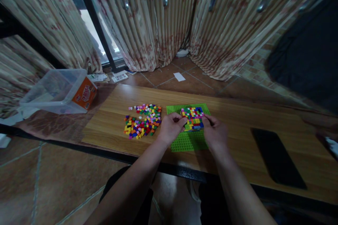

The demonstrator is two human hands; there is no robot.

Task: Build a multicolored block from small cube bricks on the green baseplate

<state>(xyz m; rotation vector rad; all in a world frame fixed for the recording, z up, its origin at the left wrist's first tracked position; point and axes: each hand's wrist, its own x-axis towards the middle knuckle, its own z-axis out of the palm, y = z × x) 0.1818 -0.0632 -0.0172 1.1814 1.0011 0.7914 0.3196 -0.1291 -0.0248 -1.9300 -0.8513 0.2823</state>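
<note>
A low block structure (192, 116) of small mixed-colour building bricks sits on a green studded baseplate (182, 143). My left hand (171, 128) is closed at the structure's left side, thumb and forefinger against its edge. On the opposite side, my right hand (216, 133) grips the right edge with its fingers bent. A small pink spot shows by the right fingertips; I cannot tell whether it is a separate brick. Left of the baseplate lies a loose pile of coloured bricks (144, 123).
The wooden board (105, 126) carries all of this, with a dark flat slab (277, 158) at its right. A clear plastic bin (58, 93) with an orange label stands at the left. Curtains (148, 24) hang beyond, and a white paper (179, 76) lies on the tiled floor.
</note>
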